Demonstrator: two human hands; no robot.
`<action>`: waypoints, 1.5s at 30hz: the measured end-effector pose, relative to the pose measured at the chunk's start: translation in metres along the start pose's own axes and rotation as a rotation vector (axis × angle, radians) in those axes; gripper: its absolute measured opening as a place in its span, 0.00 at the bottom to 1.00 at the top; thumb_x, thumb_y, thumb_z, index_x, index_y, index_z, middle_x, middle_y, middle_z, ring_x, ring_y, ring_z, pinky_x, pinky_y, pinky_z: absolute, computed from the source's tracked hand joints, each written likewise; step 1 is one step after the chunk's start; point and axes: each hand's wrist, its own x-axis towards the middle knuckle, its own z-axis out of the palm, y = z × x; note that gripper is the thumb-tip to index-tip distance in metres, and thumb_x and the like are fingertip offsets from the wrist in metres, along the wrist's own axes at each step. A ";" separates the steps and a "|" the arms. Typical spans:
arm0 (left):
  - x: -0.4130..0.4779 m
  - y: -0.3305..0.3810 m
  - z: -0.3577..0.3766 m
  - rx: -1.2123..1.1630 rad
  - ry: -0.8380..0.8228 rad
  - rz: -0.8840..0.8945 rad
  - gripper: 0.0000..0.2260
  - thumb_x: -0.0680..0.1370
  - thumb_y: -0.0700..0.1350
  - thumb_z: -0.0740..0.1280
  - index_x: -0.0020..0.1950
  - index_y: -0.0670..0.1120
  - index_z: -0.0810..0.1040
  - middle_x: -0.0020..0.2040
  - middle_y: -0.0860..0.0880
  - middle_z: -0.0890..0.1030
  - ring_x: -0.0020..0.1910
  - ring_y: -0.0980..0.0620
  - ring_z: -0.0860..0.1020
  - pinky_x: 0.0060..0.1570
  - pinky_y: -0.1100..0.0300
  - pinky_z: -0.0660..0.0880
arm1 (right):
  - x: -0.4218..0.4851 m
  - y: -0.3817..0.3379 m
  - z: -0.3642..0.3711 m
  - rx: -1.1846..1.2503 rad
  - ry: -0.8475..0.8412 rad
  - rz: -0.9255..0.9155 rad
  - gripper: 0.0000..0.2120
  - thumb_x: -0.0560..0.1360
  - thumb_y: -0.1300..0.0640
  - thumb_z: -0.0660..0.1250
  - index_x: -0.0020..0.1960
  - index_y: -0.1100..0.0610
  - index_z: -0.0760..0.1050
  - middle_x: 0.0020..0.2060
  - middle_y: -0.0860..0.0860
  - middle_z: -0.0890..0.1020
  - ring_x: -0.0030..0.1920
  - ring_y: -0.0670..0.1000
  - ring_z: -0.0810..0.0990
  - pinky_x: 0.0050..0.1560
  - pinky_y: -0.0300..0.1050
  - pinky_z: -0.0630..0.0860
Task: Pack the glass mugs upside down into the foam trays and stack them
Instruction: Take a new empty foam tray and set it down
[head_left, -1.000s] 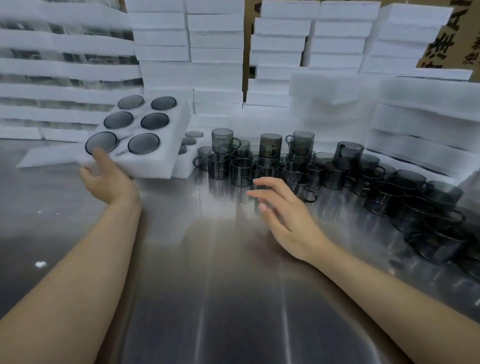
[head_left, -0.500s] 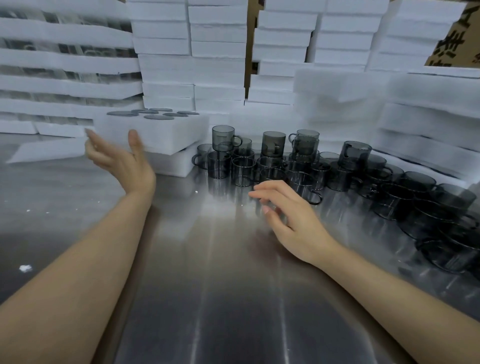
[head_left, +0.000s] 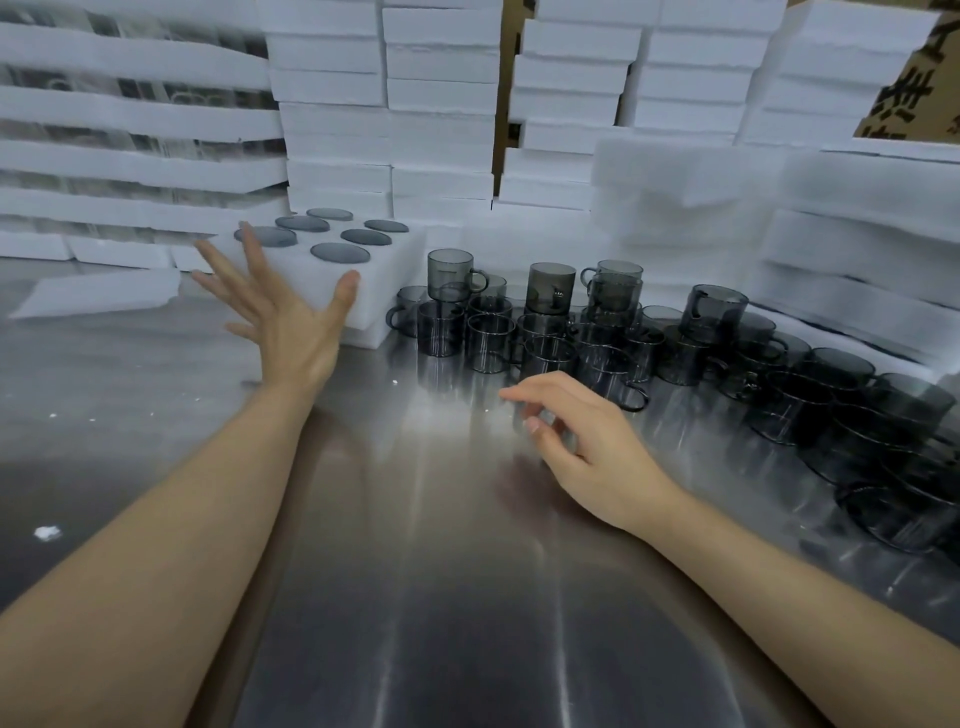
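A white foam tray (head_left: 387, 280) filled with several upside-down smoky glass mugs rests on top of another foam tray at the back left of the steel table. My left hand (head_left: 283, 312) is spread open against the tray's near side, thumb touching its front face. Loose grey glass mugs (head_left: 550, 332) stand in a cluster at the table's centre and trail to the right, some stacked two high. My right hand (head_left: 582, 441) hovers over the table just in front of the cluster, fingers loosely curled and holding nothing.
Tall stacks of white foam trays (head_left: 441, 104) line the back. Foam sheets (head_left: 857, 249) pile up on the right, a cardboard box (head_left: 914, 88) behind them. A loose foam slab (head_left: 98, 293) lies at the left. White foam crumbs dot the steel table (head_left: 441, 597).
My left hand set the filled tray down flat onto the tray beneath and let go, its fingers now spread at the tray's side. My right hand stayed near the mugs, curling slightly.
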 end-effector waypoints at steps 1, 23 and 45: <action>0.001 0.000 0.000 0.019 -0.020 0.033 0.46 0.71 0.68 0.66 0.79 0.53 0.46 0.77 0.39 0.35 0.74 0.34 0.32 0.62 0.23 0.45 | 0.000 0.000 0.000 -0.002 -0.001 0.000 0.15 0.78 0.65 0.61 0.62 0.52 0.76 0.52 0.46 0.77 0.46 0.48 0.76 0.45 0.48 0.73; 0.013 0.001 0.009 -0.143 0.275 0.104 0.29 0.66 0.59 0.77 0.52 0.46 0.64 0.75 0.37 0.46 0.74 0.40 0.55 0.61 0.71 0.64 | 0.000 0.008 0.004 -0.023 -0.008 -0.019 0.16 0.78 0.65 0.61 0.60 0.51 0.77 0.49 0.42 0.78 0.48 0.43 0.76 0.44 0.36 0.73; -0.091 0.088 0.028 0.053 -0.266 0.314 0.09 0.79 0.42 0.61 0.57 0.41 0.75 0.55 0.43 0.76 0.50 0.43 0.77 0.53 0.47 0.72 | 0.007 0.004 -0.002 -0.125 0.043 0.040 0.15 0.77 0.68 0.60 0.59 0.58 0.78 0.49 0.49 0.80 0.47 0.41 0.75 0.48 0.25 0.67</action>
